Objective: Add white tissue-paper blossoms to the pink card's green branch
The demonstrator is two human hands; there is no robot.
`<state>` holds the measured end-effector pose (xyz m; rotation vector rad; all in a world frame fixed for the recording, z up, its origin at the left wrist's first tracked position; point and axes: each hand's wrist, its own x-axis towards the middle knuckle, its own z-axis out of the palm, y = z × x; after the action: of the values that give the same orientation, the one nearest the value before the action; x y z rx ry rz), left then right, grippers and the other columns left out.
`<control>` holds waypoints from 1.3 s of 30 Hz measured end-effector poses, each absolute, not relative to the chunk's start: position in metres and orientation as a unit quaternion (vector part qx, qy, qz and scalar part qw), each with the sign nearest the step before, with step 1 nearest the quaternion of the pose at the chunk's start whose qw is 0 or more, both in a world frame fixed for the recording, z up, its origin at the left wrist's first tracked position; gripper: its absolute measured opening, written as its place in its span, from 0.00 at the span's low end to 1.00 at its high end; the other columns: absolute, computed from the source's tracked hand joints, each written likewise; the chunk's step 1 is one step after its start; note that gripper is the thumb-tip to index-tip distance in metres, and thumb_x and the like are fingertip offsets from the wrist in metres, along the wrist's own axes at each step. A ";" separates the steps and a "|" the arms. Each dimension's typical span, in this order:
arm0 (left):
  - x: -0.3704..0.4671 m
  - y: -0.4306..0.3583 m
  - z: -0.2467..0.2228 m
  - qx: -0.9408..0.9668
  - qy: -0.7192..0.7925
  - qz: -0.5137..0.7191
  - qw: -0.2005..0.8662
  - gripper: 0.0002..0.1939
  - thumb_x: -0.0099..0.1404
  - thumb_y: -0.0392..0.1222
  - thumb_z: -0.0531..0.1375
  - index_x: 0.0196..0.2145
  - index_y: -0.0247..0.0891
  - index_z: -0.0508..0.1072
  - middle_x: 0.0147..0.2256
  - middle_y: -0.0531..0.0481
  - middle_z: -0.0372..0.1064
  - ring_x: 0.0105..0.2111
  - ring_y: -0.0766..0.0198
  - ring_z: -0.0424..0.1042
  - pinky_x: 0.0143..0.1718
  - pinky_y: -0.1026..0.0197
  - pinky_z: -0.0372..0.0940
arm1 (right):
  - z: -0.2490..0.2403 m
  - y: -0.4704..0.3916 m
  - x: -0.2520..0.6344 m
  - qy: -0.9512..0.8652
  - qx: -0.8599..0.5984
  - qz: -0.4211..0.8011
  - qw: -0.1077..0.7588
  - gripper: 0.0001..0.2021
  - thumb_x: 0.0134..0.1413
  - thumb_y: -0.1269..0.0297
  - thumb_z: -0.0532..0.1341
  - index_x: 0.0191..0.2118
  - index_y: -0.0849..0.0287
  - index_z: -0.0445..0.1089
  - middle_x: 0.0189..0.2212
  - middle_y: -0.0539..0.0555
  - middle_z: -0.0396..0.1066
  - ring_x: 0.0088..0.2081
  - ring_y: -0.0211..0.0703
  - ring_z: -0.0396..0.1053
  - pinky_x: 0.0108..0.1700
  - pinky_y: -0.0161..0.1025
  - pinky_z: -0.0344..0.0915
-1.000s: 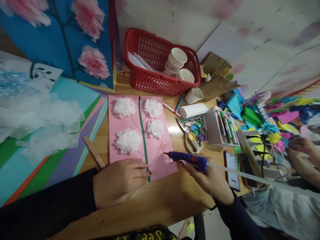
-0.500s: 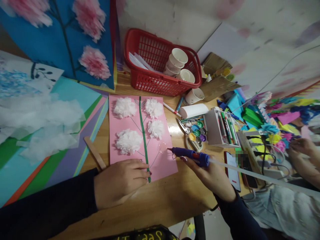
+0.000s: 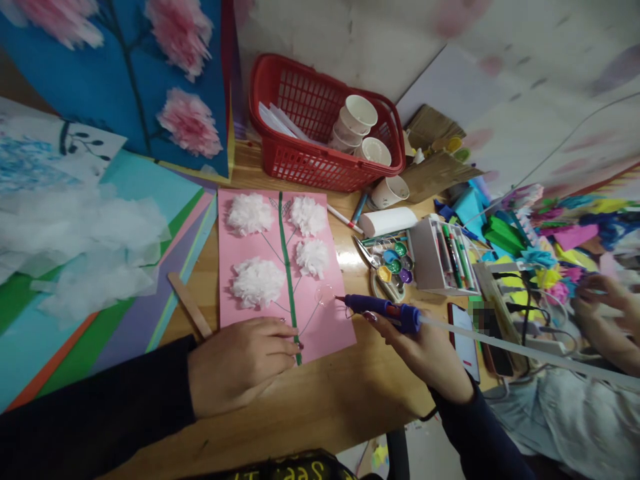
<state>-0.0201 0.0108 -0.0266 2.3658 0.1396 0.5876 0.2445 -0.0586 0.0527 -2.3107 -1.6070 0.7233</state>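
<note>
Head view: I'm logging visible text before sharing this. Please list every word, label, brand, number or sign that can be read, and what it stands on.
"See": yellow lettering, upside down, on the black cloth at the bottom edge; the rest is cut off.
Light phone screen: too small to read.
Pens in the white box: no print legible.
Blue glue gun: no readable marking.

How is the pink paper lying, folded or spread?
Spread: the pink paper lies flat on the table, with the left hand across its lower-left part.
</note>
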 end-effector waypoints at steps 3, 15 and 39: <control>-0.020 0.010 -0.027 0.910 0.050 0.228 0.343 0.14 0.65 0.28 0.51 0.44 0.33 0.73 0.44 0.48 0.75 0.50 0.59 0.69 0.55 0.55 0.62 | 0.052 -0.057 0.246 -0.550 -0.789 0.244 0.120 0.18 0.52 0.48 0.59 0.33 0.59 0.76 0.20 0.52 0.70 0.22 0.41 0.67 0.23 0.38 0.63; -0.021 0.010 -0.028 0.905 0.056 0.234 0.352 0.14 0.65 0.28 0.51 0.43 0.34 0.73 0.44 0.47 0.76 0.51 0.60 0.68 0.54 0.56 0.62 | 0.052 -0.047 0.248 -0.604 -0.747 0.244 0.137 0.15 0.55 0.53 0.59 0.30 0.59 0.76 0.18 0.51 0.70 0.20 0.39 0.65 0.21 0.36 0.61; -0.020 0.009 -0.029 0.908 0.065 0.232 0.343 0.13 0.66 0.29 0.51 0.42 0.34 0.74 0.44 0.49 0.76 0.50 0.59 0.69 0.53 0.56 0.63 | 0.042 -0.035 0.244 -0.602 -0.743 0.244 0.162 0.17 0.54 0.51 0.59 0.28 0.60 0.74 0.17 0.50 0.68 0.20 0.37 0.63 0.21 0.35 0.59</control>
<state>-0.0195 0.0089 -0.0289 2.3598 0.1678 0.6034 0.2437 -0.0351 0.0420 -2.1190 -1.7187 0.6958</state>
